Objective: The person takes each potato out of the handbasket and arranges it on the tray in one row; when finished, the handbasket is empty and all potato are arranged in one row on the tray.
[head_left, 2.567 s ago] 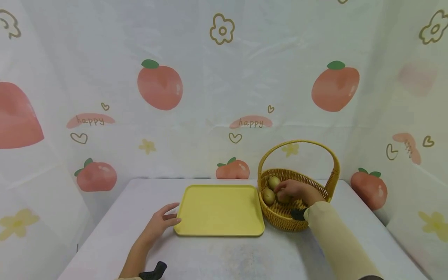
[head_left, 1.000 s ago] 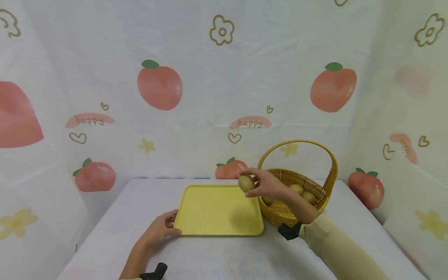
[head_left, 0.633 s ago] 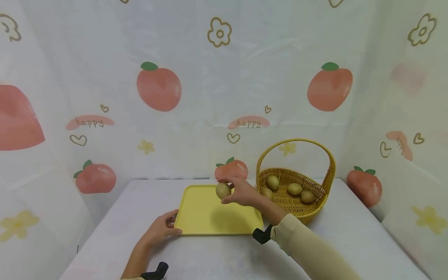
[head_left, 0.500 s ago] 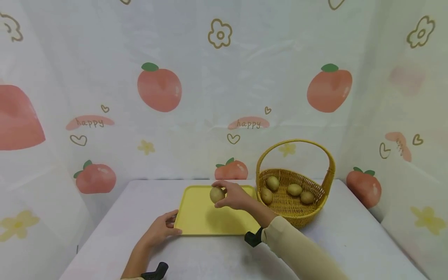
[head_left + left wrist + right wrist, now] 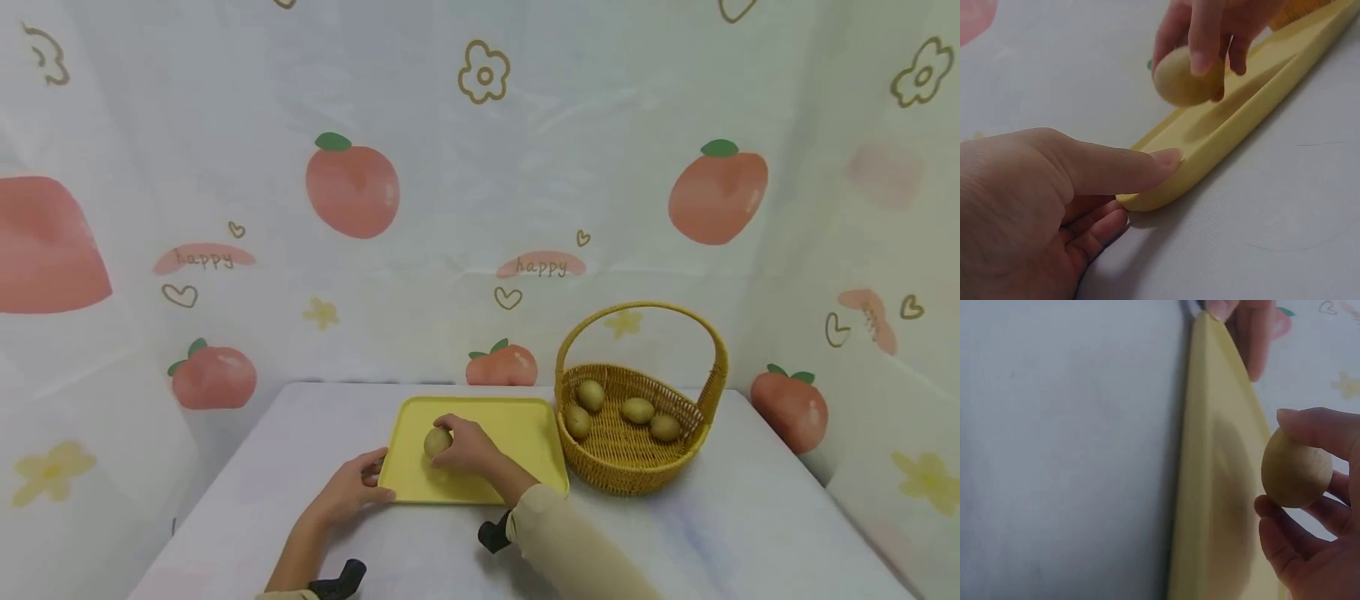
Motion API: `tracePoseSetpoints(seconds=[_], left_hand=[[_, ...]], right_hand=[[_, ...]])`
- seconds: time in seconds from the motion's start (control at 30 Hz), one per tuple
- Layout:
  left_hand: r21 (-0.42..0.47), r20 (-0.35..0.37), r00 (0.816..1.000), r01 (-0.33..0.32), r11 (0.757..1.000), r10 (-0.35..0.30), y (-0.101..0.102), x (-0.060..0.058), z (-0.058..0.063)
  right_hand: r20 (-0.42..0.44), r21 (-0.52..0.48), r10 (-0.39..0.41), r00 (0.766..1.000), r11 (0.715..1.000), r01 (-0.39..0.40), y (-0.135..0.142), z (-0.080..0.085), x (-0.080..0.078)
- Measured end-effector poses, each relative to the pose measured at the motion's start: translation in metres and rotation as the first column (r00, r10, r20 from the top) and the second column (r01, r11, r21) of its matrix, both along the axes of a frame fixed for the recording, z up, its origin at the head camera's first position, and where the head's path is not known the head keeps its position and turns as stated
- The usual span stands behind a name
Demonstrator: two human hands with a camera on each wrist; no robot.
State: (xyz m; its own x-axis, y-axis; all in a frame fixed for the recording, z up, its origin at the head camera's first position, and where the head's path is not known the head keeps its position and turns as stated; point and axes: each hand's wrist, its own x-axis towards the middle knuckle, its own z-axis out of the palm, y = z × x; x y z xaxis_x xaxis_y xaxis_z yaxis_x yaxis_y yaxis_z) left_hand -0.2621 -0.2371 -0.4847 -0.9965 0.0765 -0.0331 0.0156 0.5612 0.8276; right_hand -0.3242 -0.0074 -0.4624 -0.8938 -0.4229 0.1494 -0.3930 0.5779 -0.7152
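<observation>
The right hand (image 5: 472, 450) pinches a potato (image 5: 437, 442) between its thumb and curled fingers, parted only as wide as the potato, and holds it just above the yellow tray (image 5: 517, 450), while the left hand (image 5: 348, 492), to its left, grips the tray's near corner with the thumb over the rim. Off to the right hand's right, a basket (image 5: 628, 479) holds four more potatoes (image 5: 638, 410). Setting this one down well likely means lowering it gently until it touches, letting it settle before the fingers part, since it could roll, with the left hand bracing the tray.
</observation>
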Motion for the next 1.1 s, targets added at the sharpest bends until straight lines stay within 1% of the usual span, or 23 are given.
tracePoseSetpoints(seconds=[0.2, 0.4, 0.57, 0.77, 1.0, 1.1], left_hand=[[0.006, 0.008, 1.000, 0.007, 1.000, -0.007, 0.000, 0.000, 0.000], [0.008, 0.004, 1.000, 0.017, 1.000, -0.017, 0.001, -0.001, 0.000], [0.011, -0.009, 1.000, 0.020, 1.000, -0.020, 0.001, 0.001, 0.000], [0.015, -0.018, 0.999, 0.043, 0.999, -0.043, 0.000, 0.003, 0.002], [0.001, -0.020, 0.998, 0.055, 0.998, -0.055, -0.001, 0.002, 0.002], [-0.009, -0.018, 0.998, 0.053, 0.999, -0.053, 0.000, 0.002, 0.003]], right_hand=[[-0.006, -0.004, -0.021, 1.000, 1.000, 0.021, -0.023, -0.008, 0.004], [-0.009, 0.001, -0.001, 1.000, 1.000, 0.001, -0.041, -0.012, 0.009], [-0.009, -0.034, 0.013, 1.000, 0.999, -0.013, -0.051, -0.013, 0.015], [0.016, -0.047, 0.026, 1.000, 0.999, -0.026, -0.051, -0.013, 0.021], [-0.006, -0.074, 0.044, 0.999, 0.996, -0.044, -0.044, -0.014, 0.022], [0.017, -0.092, 0.042, 0.999, 0.995, -0.040, -0.038, -0.014, 0.024]])
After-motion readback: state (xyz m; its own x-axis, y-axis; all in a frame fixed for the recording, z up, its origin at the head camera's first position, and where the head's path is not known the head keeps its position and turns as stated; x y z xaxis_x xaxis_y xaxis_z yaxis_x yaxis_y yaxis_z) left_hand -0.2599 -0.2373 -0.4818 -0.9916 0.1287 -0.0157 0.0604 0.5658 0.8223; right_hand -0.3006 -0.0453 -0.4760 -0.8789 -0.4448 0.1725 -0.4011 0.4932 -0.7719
